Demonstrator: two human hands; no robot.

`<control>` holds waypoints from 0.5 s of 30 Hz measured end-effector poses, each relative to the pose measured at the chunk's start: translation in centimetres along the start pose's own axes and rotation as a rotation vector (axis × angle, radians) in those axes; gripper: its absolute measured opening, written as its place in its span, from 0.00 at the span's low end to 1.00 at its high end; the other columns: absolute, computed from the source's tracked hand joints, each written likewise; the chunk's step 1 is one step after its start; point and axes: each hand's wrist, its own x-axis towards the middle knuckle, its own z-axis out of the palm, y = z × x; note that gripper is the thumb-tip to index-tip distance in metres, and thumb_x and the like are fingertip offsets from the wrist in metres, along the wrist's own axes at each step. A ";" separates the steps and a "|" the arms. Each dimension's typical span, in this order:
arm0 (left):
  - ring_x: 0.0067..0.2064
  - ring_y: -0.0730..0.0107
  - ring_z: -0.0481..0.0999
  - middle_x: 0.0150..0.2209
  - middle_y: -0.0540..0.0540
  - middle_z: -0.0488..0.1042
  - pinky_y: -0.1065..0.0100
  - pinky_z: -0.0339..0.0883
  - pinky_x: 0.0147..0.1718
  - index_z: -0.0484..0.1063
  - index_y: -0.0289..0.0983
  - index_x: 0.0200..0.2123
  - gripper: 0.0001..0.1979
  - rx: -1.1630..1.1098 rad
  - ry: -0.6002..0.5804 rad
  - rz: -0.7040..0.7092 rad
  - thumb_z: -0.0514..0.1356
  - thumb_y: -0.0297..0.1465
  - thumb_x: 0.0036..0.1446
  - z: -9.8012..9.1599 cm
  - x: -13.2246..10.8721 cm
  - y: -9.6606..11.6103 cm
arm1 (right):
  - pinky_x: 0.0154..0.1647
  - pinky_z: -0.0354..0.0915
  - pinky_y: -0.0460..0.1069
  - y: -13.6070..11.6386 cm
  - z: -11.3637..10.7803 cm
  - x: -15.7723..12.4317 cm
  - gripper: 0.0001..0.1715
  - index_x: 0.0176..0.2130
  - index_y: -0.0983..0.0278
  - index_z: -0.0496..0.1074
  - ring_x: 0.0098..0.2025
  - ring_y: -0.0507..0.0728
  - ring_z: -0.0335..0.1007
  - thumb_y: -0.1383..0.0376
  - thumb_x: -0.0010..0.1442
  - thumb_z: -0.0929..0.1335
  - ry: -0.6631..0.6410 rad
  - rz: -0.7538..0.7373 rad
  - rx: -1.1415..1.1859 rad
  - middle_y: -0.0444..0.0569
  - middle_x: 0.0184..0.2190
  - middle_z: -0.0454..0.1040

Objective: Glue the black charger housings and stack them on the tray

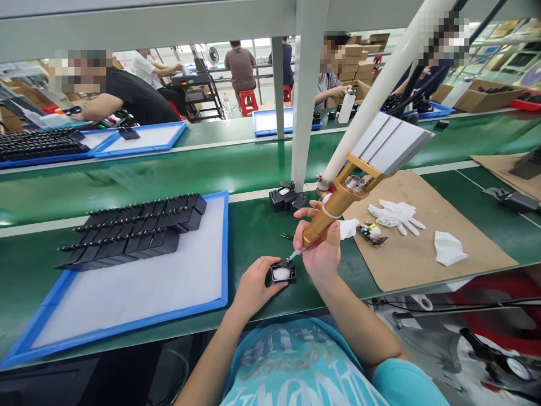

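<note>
On the green bench, my left hand (254, 285) has its thumb and fingers around a small black plastic case (282, 274), open at the top. Something white fills much of the case. My right hand (323, 251) is wrapped round a gold-coloured dispensing gun (330, 213), held at a tilt, with a silver finned block at its upper end. Its thin light-blue nozzle tip (293, 255) points down at the case's upper right corner, by small parts. I cannot tell whether the tip touches them. Behind the case lie several black cases (287, 197) in a small pile.
To the left, a blue-rimmed tray (225, 248) bears rows of black cases (135, 231). Brown cardboard (401, 265) at right carries white gloves (395, 215), a white cloth piece (448, 248) and a circuit board (371, 231). A metal post (301, 113) rises behind; co-workers sit across the line.
</note>
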 end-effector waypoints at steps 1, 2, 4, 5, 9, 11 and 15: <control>0.45 0.63 0.76 0.45 0.46 0.76 0.62 0.70 0.44 0.68 0.41 0.49 0.20 0.010 0.011 -0.003 0.66 0.35 0.53 0.2 0.0 0.0 | 0.12 0.58 0.43 -0.1 0.1 -0.1 0.23 0.49 0.56 0.65 0.18 0.46 0.62 0.46 0.63 0.58 -0.003 0.008 0.002 0.45 0.38 0.71; 0.44 0.63 0.76 0.45 0.47 0.76 0.62 0.70 0.43 0.67 0.41 0.49 0.20 0.018 0.026 -0.012 0.65 0.36 0.53 0.3 0.1 -0.1 | 0.12 0.57 0.43 -0.1 0.1 -0.2 0.23 0.49 0.56 0.65 0.18 0.46 0.62 0.46 0.63 0.58 -0.006 0.013 0.006 0.45 0.38 0.71; 0.40 0.65 0.78 0.44 0.47 0.77 0.64 0.71 0.40 0.67 0.42 0.50 0.19 0.025 0.077 -0.049 0.64 0.37 0.55 0.5 0.0 0.1 | 0.12 0.58 0.43 -0.1 0.3 -0.3 0.24 0.49 0.57 0.65 0.18 0.46 0.62 0.46 0.63 0.58 -0.011 0.015 0.017 0.45 0.38 0.71; 0.37 0.66 0.78 0.43 0.48 0.78 0.65 0.72 0.38 0.66 0.42 0.49 0.19 0.022 0.107 -0.075 0.63 0.38 0.56 0.5 0.0 0.2 | 0.12 0.58 0.43 -0.1 0.4 -0.3 0.24 0.49 0.57 0.65 0.18 0.46 0.62 0.46 0.63 0.58 -0.012 0.011 0.018 0.45 0.38 0.71; 0.26 0.72 0.75 0.35 0.50 0.78 0.70 0.70 0.27 0.67 0.40 0.45 0.18 0.000 0.215 -0.158 0.63 0.40 0.54 0.0 -0.2 0.9 | 0.10 0.57 0.43 0.2 0.7 -0.3 0.26 0.50 0.57 0.65 0.17 0.46 0.61 0.45 0.62 0.59 -0.024 -0.003 0.000 0.47 0.40 0.72; 0.24 0.73 0.73 0.32 0.50 0.76 0.71 0.68 0.24 0.67 0.40 0.42 0.17 -0.007 0.253 -0.153 0.63 0.41 0.53 -0.2 -0.3 1.3 | 0.10 0.56 0.43 0.4 0.8 -0.2 0.28 0.50 0.58 0.67 0.17 0.46 0.61 0.44 0.62 0.58 -0.035 -0.010 -0.017 0.48 0.40 0.72; 0.24 0.74 0.72 0.31 0.51 0.75 0.73 0.67 0.23 0.67 0.40 0.41 0.16 -0.012 0.280 -0.130 0.63 0.41 0.52 -0.5 -0.6 1.7 | 0.09 0.54 0.44 0.5 1.1 -0.1 0.29 0.49 0.59 0.68 0.16 0.45 0.59 0.43 0.62 0.57 -0.039 -0.020 -0.071 0.48 0.40 0.72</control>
